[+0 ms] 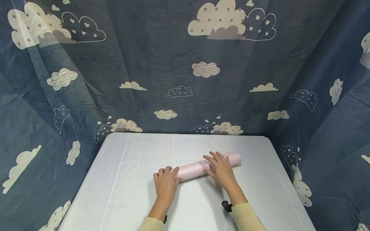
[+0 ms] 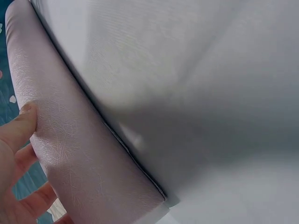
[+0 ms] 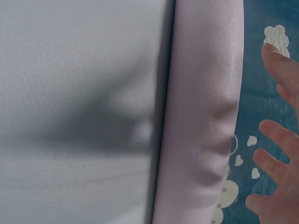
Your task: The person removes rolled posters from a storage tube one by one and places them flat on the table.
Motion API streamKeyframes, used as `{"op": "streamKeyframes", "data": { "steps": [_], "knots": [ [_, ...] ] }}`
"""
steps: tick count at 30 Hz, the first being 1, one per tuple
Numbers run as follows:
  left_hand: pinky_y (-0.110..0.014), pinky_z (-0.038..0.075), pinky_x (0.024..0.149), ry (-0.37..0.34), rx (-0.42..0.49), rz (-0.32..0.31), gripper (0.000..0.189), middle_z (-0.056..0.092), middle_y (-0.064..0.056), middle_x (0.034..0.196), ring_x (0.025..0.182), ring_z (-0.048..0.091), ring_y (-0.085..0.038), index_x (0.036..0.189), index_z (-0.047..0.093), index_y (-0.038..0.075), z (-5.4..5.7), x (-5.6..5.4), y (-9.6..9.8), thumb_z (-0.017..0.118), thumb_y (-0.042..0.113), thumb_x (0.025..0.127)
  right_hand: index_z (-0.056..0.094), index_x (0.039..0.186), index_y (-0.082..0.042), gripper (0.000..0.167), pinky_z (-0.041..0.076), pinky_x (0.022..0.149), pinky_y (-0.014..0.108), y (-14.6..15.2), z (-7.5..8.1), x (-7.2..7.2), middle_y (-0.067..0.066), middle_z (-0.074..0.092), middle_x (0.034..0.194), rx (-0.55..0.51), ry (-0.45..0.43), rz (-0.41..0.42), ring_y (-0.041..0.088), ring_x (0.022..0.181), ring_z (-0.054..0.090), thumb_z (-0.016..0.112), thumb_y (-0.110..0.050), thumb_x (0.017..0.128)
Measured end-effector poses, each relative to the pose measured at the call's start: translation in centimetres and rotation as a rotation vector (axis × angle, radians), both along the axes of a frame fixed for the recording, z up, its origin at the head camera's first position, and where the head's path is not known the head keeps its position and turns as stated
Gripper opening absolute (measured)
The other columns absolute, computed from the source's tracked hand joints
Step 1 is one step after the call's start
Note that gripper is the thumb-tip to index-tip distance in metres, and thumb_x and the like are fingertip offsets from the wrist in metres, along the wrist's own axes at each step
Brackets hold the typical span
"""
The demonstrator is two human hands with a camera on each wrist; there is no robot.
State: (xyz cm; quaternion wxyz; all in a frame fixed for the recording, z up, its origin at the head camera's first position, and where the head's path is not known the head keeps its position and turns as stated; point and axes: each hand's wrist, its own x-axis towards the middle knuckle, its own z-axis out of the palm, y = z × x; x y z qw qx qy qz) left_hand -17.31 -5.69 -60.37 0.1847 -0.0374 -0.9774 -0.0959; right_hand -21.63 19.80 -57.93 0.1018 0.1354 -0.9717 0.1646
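A roll of pink, faintly textured sheet point(image 1: 190, 170) lies slantwise on the white table, its right end farther back. Around its left end my left hand point(image 1: 166, 185) curls; in the left wrist view the thumb point(image 2: 29, 117) lies against the pink roll point(image 2: 70, 126) and the other fingers go partly behind it. Above the roll's right half, my right hand point(image 1: 222, 170) spreads its fingers. The right wrist view has those fingers point(image 3: 280, 140) apart from the roll point(image 3: 201, 116), with finger shadows on its surface.
The white-covered table point(image 1: 138, 147) has faint crease lines and rounded far corners. Dark blue cloth point(image 1: 150, 57) with cloud prints hangs behind and at both sides. A small black object point(image 1: 226, 206) sits at the right wrist.
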Motion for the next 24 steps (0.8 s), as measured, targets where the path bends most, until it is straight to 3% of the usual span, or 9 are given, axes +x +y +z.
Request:
{"op": "streamKeyframes", "data": {
  "steps": [24],
  "knots": [
    [-0.043,0.043,0.083,-0.037,-0.008,-0.010,0.049,0.075,0.000,0.121,0.105,0.066,-0.029,0.127,0.076,0.036,-0.1,-0.9,2.4,0.079,0.058,0.084,0.067,0.141,-0.027,0.062,0.033,0.119,0.077,-1.3,-0.5,0.3,0.012,0.059,0.155,-0.015,0.025,0.064,0.045,0.148,0.048,0.089,-0.039,0.085]
  ]
}}
